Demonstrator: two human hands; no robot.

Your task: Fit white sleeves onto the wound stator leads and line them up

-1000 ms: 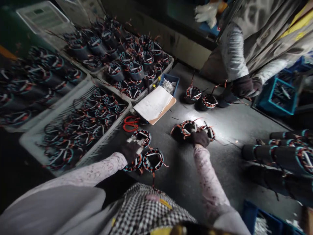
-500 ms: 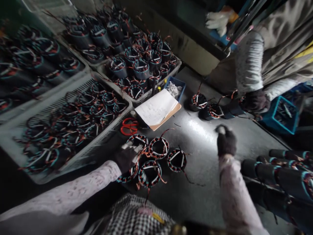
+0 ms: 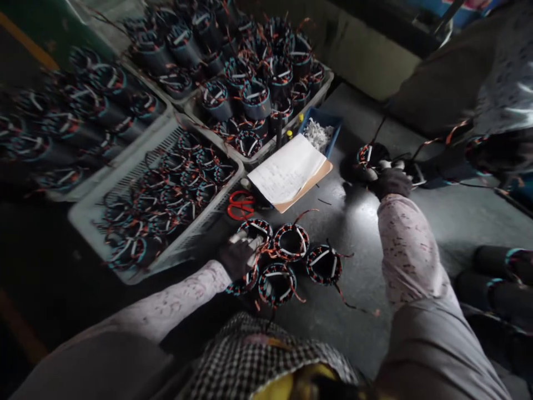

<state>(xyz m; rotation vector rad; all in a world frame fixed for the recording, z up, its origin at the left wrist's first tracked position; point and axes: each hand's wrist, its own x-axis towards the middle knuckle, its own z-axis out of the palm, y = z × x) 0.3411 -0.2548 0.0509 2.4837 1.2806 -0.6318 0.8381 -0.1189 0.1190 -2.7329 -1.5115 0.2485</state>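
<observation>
My left hand (image 3: pixel 239 254), in a dark glove with pale fingertips, is closed over the rim and orange lead wires of a motor stator (image 3: pixel 256 225) on the grey table. Beside it stand several more wound stators, among them a front one (image 3: pixel 277 284) and a right one (image 3: pixel 323 265), each with white sleeving across its opening. My right hand (image 3: pixel 393 179), gloved alike, reaches out to a pair of stators at the far side. Its fingers are closed at the rim of the far stator (image 3: pixel 366 155); the hand partly hides both.
Grey crates (image 3: pixel 175 250) full of stators stand on the left. A written paper sheet (image 3: pixel 287 166), red-handled scissors (image 3: pixel 240 205) and a blue tray (image 3: pixel 333 139) of white pieces lie mid-table. A co-worker's sleeve (image 3: pixel 508 94) is at upper right. Stators (image 3: pixel 491 294) lie stacked at right.
My right hand has moved forward from above the bare table to the far stators. My left hand stays at the near group. The view has shifted, so the crates sit further right.
</observation>
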